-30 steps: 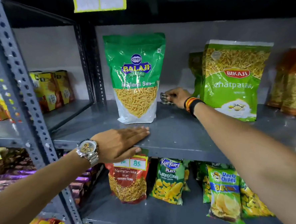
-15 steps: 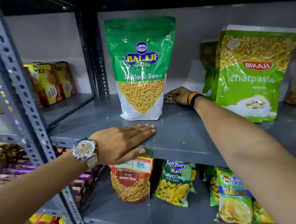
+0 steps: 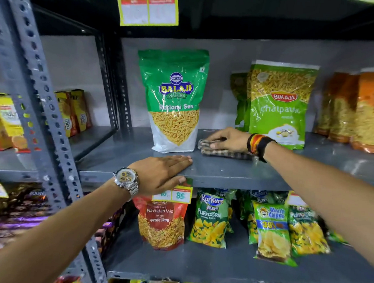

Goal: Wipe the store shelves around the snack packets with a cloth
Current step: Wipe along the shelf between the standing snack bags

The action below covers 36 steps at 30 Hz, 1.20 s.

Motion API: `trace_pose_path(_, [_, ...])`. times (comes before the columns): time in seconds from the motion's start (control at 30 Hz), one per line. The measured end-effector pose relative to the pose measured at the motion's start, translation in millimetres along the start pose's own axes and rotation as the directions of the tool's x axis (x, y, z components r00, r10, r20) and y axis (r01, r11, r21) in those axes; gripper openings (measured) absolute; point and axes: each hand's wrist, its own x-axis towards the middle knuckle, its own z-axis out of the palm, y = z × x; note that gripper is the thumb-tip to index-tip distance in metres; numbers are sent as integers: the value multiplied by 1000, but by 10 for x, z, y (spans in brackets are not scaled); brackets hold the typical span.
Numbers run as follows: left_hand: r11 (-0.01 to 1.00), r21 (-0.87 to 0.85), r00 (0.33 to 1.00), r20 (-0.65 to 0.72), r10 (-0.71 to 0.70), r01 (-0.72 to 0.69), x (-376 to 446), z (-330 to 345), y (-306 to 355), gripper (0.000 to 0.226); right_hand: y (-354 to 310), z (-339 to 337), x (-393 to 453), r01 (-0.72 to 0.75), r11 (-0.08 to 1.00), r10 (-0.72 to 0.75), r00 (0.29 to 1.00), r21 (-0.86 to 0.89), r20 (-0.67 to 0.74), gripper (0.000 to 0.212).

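A dark checked cloth [image 3: 227, 153] lies flat on the grey metal shelf [image 3: 228, 172], pressed down by my right hand [image 3: 226, 139]. It sits between a green Balaji sev packet [image 3: 173, 96] on the left and a light green Bikaji packet [image 3: 280, 103] on the right. My left hand [image 3: 162, 172], with a wristwatch, rests palm down on the shelf's front edge, its thumb over the lip, holding nothing.
Orange snack packets [image 3: 358, 110] stand at the shelf's right end. The shelf below holds a red Navratan Mix packet [image 3: 162, 220], a Kurkure packet [image 3: 211, 219] and chips packets [image 3: 272, 232]. A perforated grey upright [image 3: 38, 93] divides off boxes [image 3: 71, 112] on the left.
My right hand has drawn the cloth forward from the back of the shelf toward the front, between the two green packets. My left hand stays on the shelf edge.
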Motion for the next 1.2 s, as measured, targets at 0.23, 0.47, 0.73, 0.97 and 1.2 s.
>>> trace_pose_path(0.23, [993,6,993,-14,-120,120,-229,-21,-105,80,57,197,128,-88,994,75,984,-73,-163,34])
trace_pose_path(0.47, [989,21,989,-6,-144,145,-233,-16,-100,85,-196,272,-355,92,992,-88,995,81,-52,34])
trace_pose_path(0.73, [987,-5,987,21,-160,161,-237,-16,-94,92,-328,459,-421,96,994,-100,991,-48,-86,32])
trace_pose_path(0.97, [987,-12,987,8,-160,160,-242,-56,-65,99,-236,230,-508,-10,1000,13,985,18,-170,32])
trace_pose_path(1.2, [990,-22,990,21,-140,140,-266,-90,-54,90,-505,314,-1211,70,997,-69,997,24,-31,31])
